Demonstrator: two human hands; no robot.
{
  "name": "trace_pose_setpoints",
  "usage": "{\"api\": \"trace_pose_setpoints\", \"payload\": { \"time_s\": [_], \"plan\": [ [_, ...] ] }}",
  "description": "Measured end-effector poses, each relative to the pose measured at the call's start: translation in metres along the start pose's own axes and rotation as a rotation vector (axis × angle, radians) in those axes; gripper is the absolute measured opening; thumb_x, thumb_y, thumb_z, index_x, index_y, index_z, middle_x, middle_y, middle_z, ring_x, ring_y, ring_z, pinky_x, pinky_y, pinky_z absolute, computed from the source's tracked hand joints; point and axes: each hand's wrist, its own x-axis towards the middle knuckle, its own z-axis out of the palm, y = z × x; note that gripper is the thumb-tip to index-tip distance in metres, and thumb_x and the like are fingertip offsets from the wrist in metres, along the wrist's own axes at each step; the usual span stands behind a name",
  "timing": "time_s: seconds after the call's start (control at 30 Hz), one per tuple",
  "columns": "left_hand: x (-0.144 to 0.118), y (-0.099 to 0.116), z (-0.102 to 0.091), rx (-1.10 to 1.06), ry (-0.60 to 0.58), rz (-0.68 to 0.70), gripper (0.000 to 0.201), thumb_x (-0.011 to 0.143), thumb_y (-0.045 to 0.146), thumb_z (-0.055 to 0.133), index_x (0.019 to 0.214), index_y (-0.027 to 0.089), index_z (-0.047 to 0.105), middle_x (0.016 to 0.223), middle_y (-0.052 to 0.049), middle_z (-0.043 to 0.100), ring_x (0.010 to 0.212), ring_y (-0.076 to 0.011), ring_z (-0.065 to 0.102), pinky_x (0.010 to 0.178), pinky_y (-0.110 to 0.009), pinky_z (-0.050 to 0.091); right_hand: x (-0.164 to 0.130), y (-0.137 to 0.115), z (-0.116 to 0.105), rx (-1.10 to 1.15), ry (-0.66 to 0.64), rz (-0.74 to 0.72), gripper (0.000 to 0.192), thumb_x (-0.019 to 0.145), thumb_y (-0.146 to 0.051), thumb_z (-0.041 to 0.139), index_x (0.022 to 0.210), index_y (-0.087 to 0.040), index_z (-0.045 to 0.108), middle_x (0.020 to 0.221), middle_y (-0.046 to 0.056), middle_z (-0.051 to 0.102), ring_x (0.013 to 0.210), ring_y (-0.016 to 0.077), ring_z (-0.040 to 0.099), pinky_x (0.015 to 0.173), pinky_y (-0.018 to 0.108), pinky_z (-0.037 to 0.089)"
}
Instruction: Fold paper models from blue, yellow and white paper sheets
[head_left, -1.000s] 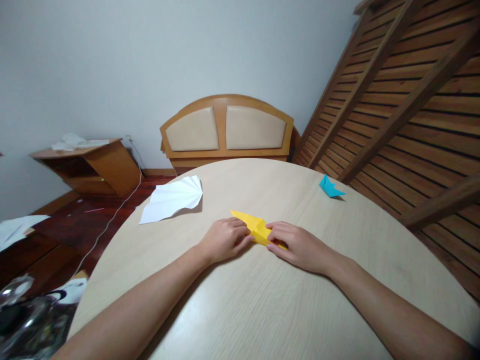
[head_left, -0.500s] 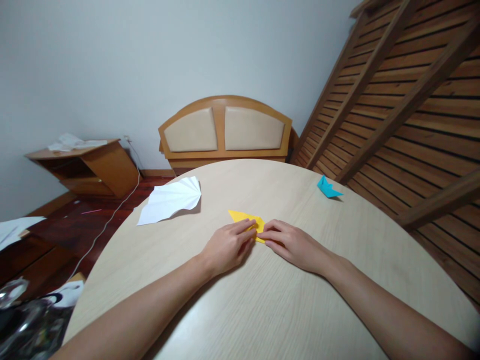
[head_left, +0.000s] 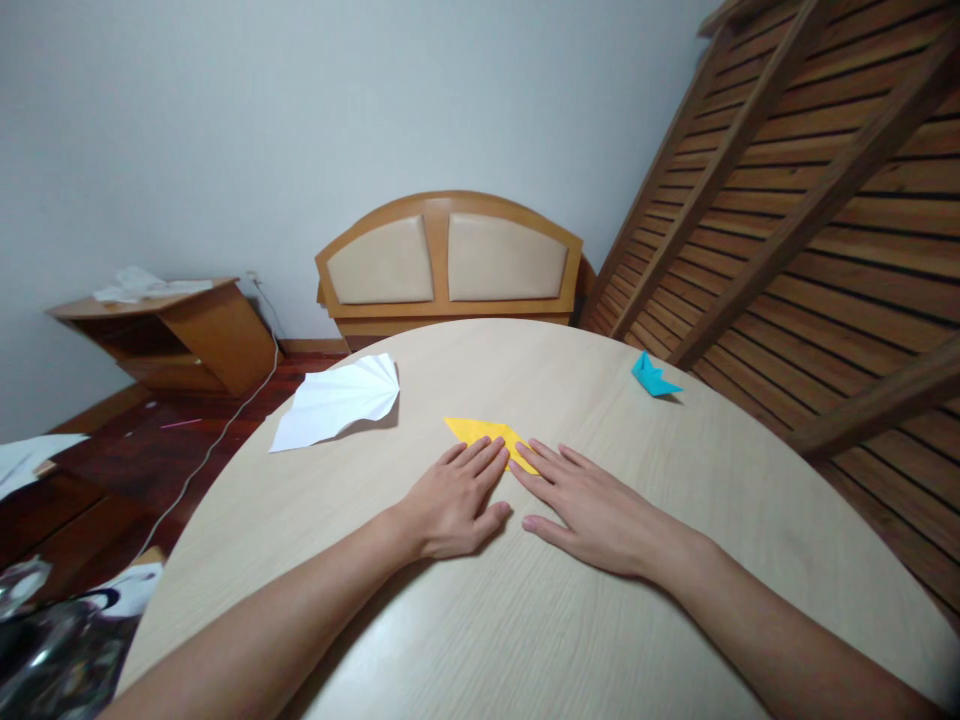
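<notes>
While the left hand (head_left: 454, 502) and right hand (head_left: 594, 508), spread flat and gripping nothing, rest their fingertips on the pointed, folded yellow paper (head_left: 489, 429) just below the frame's centre, I'd judge the folding partly done, though what folds remain I cannot tell.

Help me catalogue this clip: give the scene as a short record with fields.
surface: round table
in hand: folded yellow paper, lying on the table
left hand: palm down, fingertips on the yellow paper
right hand: palm down, fingers spread, fingertips on the yellow paper
far left of table: creased white paper
far right of table: folded blue paper
behind table: headboard
</notes>
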Motion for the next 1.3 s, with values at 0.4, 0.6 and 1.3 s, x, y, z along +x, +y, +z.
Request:
{"api": "trace_pose_setpoints", "payload": {
  "time_s": [0.4, 0.6, 1.3],
  "plan": [
    [0.0, 0.0, 0.003, 0.023, 0.017, -0.006, 0.073, 0.098, 0.054, 0.04, 0.154, 0.007, 0.031, 0.161, -0.019, 0.028, 0.15, -0.0318, 0.026, 0.121, -0.048, 0.025, -0.019, -0.008, -0.008, -0.015, -0.091, 0.244, 0.08, 0.089, -0.063, 0.056, 0.15, -0.013, 0.045, 0.158, 0.019, 0.038, 0.148, 0.0408, 0.027, 0.115, 0.063, 0.034],
    [0.0, 0.0, 0.005, 0.015, 0.034, 0.007, 0.073, 0.098, 0.055, 0.04, 0.154, 0.008, 0.031, 0.161, -0.019, 0.029, 0.15, -0.0318, 0.026, 0.121, -0.047, 0.025, -0.017, -0.014, -0.004, -0.039, -0.032, 0.22, 0.076, 0.091, -0.056, 0.056, 0.153, -0.014, 0.042, 0.157, 0.018, 0.038, 0.147, 0.0384, 0.031, 0.115, 0.06, 0.036],
    [0.001, -0.003, 0.011, 0.008, 0.05, -0.018, 0.07, 0.099, 0.05, 0.038, 0.154, 0.007, 0.029, 0.161, -0.019, 0.027, 0.151, -0.0298, 0.024, 0.122, -0.045, 0.023, -0.015, -0.032, 0.025, -0.253, 0.054, 0.372, 0.085, 0.089, -0.073, 0.043, 0.137, -0.006, 0.06, 0.138, 0.03, 0.057, 0.131, 0.045, 0.053, 0.103, 0.062, 0.045]
  ]
}}
